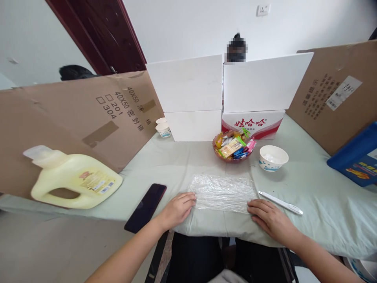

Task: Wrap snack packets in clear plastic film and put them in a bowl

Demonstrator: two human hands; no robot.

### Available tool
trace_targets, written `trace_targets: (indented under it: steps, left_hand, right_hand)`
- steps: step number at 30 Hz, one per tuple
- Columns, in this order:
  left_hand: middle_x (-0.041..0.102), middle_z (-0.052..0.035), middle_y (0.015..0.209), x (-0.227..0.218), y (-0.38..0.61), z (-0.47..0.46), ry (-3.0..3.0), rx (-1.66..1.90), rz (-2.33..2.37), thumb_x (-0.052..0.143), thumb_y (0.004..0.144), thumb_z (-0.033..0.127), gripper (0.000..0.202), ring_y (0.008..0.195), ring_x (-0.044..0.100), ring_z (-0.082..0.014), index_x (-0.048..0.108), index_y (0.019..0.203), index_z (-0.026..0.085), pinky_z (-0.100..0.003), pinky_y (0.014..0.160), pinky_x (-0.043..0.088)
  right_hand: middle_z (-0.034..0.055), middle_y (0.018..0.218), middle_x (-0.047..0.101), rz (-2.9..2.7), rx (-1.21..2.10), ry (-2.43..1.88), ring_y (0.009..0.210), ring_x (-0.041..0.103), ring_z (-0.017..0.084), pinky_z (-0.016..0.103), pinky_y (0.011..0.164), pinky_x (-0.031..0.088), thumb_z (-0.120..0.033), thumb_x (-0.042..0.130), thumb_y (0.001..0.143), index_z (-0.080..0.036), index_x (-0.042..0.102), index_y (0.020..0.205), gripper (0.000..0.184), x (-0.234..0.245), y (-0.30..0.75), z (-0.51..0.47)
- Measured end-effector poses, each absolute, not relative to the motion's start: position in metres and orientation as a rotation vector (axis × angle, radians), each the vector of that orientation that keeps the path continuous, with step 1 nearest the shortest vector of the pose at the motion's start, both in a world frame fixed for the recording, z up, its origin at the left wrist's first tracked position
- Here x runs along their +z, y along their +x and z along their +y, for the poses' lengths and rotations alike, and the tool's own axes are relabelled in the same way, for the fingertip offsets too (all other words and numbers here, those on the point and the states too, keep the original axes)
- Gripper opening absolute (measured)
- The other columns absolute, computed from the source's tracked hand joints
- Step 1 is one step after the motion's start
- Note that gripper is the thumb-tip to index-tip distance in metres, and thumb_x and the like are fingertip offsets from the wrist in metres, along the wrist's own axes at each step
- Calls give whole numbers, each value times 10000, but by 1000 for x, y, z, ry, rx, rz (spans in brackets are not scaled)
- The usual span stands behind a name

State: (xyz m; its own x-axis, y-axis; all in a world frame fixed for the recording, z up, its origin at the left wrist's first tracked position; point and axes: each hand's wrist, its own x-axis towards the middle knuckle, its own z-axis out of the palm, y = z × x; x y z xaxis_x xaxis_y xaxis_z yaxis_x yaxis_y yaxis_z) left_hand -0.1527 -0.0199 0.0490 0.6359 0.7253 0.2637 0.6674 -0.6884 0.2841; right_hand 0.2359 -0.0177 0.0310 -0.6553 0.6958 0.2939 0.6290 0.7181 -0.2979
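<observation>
A folded sheet of clear, crinkled plastic film (222, 193) lies flat on the cloth in front of me. My left hand (179, 209) rests at its left edge, fingertips touching the film, fingers lightly bent. At the lower right corner, my right hand (271, 218) lies palm down with its fingers stretched over the edge. Neither hand lifts anything. Just beyond the right hand is a slim white tool (281, 203) that looks like a box cutter. A dark phone (146, 207) lies left of my left hand.
Behind the film stand a bowl of wrapped snacks (232, 147) and a white paper bowl (273, 158). A yellow detergent jug (77, 179) lies left; a blue container (357, 157) leans right. Cardboard panels (88, 129) and white boxes (191, 86) border the table; people are partly visible behind.
</observation>
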Motion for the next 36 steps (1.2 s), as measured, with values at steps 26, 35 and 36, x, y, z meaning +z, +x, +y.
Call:
trace_targets:
  steps: [26, 35, 36]
  left_hand:
    - [607, -150, 1163, 58, -93, 37, 2373, 523, 2110, 464, 910, 189, 247, 1133, 529, -296, 611, 1102, 142, -430, 965, 390]
    - [219, -155, 1562, 29, -60, 11, 2485, 96, 1789, 417, 916, 579, 728, 1444, 156, -348, 294, 1483, 139, -537, 1141, 179]
    - [197, -159, 1567, 28, -66, 12, 2435, 67, 1851, 411, 920, 575, 731, 1448, 143, -347, 280, 1488, 134, -535, 1144, 172]
  right_hand:
    - [156, 1147, 624, -2283, -187, -1603, 1108, 543, 292, 419, 924, 393, -367, 397, 959, -151, 624, 1113, 349, 44, 196, 20]
    - [130, 1527, 311, -2685, 96, -1360, 1422, 226, 309, 537, 1119, 210, -659, 318, 901, -145, 310, 1480, 774, 15, 163, 22]
    - [133, 1530, 302, -2647, 76, -1429, 1423, 225, 308, 539, 1120, 207, -657, 313, 903, -145, 303, 1483, 773, 11, 173, 19]
